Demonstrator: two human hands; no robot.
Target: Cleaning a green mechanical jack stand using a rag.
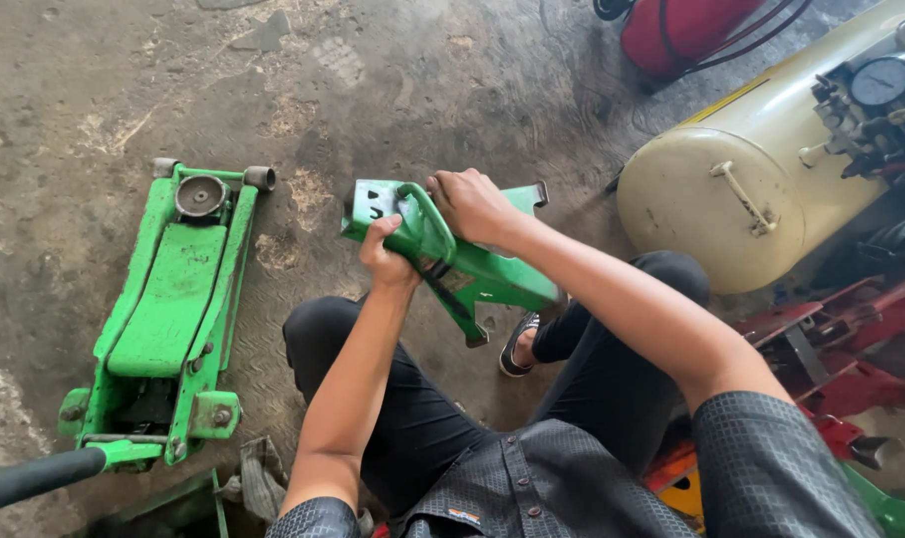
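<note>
I sit on the ground and hold a green metal jack stand (477, 274) tipped on its side above my knees. My left hand (387, 257) grips its curved green handle from below. My right hand (469, 204) is closed over the top of the same stand near its upper end. A green floor jack (168, 309) lies on the concrete to my left, its round saddle pointing away from me, and neither hand touches it.
A cream air compressor tank (761, 169) with a gauge lies at the right. A red cylinder (671, 35) sits at the top. Red metal stands (841, 349) are piled at the right. The jack's black handle (34, 478) and a rag (258, 478) are at lower left.
</note>
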